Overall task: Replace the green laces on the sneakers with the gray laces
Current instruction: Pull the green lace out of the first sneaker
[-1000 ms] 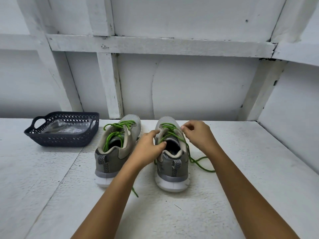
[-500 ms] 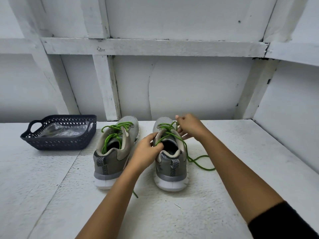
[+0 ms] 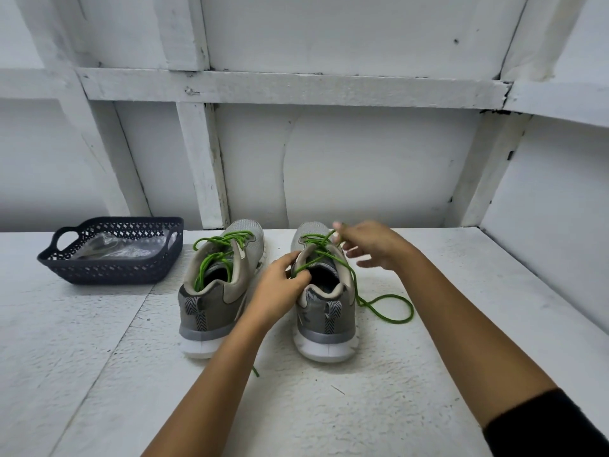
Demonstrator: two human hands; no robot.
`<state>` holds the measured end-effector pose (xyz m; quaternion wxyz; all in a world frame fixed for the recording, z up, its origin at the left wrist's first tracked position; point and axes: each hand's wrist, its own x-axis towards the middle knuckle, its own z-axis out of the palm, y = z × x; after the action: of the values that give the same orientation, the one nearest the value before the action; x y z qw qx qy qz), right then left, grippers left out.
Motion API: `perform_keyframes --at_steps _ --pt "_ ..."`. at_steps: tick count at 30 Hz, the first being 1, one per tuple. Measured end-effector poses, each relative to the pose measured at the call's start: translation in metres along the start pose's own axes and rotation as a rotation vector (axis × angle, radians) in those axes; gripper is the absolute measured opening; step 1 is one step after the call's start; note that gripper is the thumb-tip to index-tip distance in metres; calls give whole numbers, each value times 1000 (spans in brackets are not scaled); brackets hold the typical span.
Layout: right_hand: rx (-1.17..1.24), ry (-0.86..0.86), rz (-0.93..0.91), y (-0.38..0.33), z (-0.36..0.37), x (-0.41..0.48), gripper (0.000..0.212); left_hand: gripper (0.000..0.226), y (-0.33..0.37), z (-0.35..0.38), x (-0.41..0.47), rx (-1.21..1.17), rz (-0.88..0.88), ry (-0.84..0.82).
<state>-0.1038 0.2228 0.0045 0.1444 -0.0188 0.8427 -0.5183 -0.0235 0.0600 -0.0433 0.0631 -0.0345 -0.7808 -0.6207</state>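
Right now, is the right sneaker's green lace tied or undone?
Undone: the green lace trails loose in a loop on the table beside the right sneaker.

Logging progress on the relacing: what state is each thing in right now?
Sneaker by the basket: upright, green lace in, loose.
Other sneaker: upright, its green lace loosened, one end trailing beside it.
Left hand: pinches that lace.
Right hand: pinches it nearer the toe.
Basket: holds a clear bag.
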Motion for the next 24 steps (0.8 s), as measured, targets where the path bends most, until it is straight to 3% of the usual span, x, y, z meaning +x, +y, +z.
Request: perform_keyframes --at_steps 2,5,11,12,14,17,20,24 --pt "-120 -31 -34 6 2 0 33 32 -1 1 0 -9 9 0" --pt "-37 -4 -112 3 -4 1 20 29 -2 3 0 -13 25 15" --pt "747 146 -48 -6 -17 12 27 35 -3 2 1 -27 39 16" --pt "723 123 -9 -2 -16 13 28 33 -4 2 1 -29 42 17" --pt "453 -3 44 10 -10 10 29 32 -3 2 0 -34 50 18" --pt "155 -124 -48 18 -2 3 19 34 -4 2 1 -28 47 25" --pt "307 7 -116 6 -3 0 26 34 -5 1 1 -37 39 23" --pt "642 253 -62 -5 -17 9 31 35 -4 2 0 -46 51 17"
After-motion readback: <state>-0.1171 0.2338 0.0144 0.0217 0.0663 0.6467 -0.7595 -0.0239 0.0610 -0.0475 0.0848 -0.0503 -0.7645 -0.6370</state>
